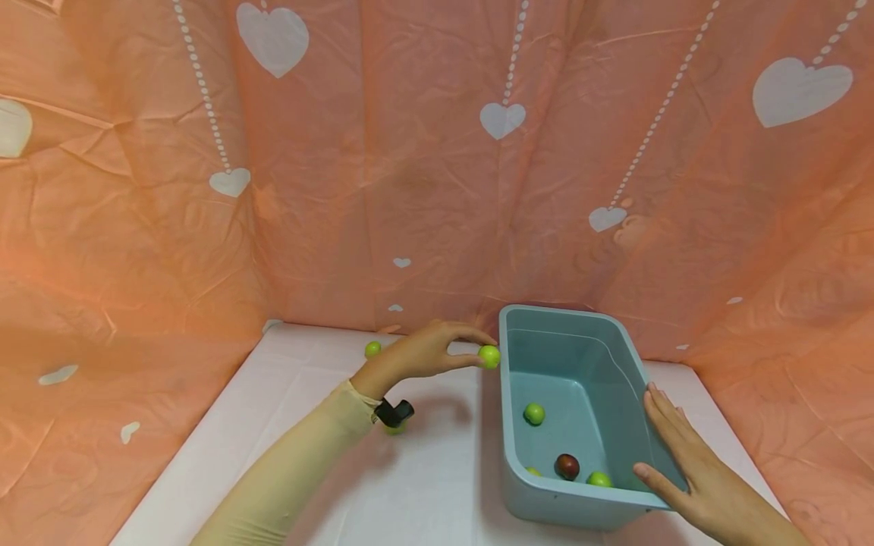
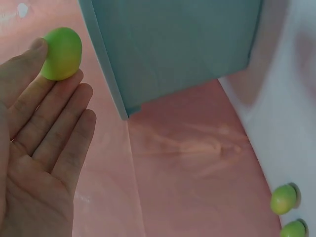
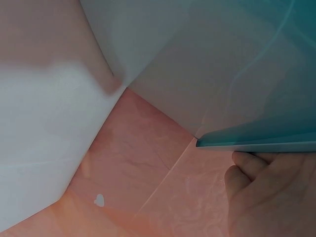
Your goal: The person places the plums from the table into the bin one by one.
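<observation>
My left hand [image 1: 423, 353] pinches a small round green fruit [image 1: 488, 356] between thumb and fingertips, at the outer side of the grey-blue plastic bin [image 1: 506, 394], about level with its rim. In the left wrist view the fruit [image 2: 62, 53] shows yellowish low down, and the other fingers stretch out below it. My right hand [image 1: 710, 474] lies along the bin's right rim, fingers extended and thumb spread over the near corner. Inside the bin are a dark red fruit [image 1: 567, 466] and several green ones, such as one green fruit [image 1: 535, 413] near the left wall.
On the white table [image 1: 423, 485] left of the bin, a green fruit [image 1: 372, 349] sits near the back edge. Another green fruit [image 1: 394, 429] is partly hidden behind the black wrist camera [image 1: 394, 413]. Orange-pink sheeting [image 1: 423, 189] with white hearts surrounds the table.
</observation>
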{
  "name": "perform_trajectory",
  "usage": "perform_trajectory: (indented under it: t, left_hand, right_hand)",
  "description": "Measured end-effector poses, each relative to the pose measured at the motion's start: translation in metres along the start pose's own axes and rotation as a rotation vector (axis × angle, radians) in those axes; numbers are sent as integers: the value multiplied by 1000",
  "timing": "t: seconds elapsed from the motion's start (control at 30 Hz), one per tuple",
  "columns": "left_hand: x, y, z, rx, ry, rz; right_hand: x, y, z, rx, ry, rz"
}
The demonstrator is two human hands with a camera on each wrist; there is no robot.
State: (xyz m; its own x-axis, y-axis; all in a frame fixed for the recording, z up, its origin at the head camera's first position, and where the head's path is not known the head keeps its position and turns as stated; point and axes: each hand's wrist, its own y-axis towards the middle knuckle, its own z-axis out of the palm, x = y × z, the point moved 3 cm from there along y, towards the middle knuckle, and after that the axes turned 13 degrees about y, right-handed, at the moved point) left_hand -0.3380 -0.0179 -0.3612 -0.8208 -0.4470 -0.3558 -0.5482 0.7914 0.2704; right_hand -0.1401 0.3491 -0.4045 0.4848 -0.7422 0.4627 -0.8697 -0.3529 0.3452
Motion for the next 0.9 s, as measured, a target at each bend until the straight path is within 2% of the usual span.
perform_trajectory:
  t: [0.4, 0.9]
  left_hand:
    - [-19, 18, 7, 32, 2, 96]
    - [-43, 44, 21, 97, -5, 155]
  right_hand:
    - [0, -1, 0, -7, -2, -21]
    - [-1, 0, 1, -4, 1, -8]
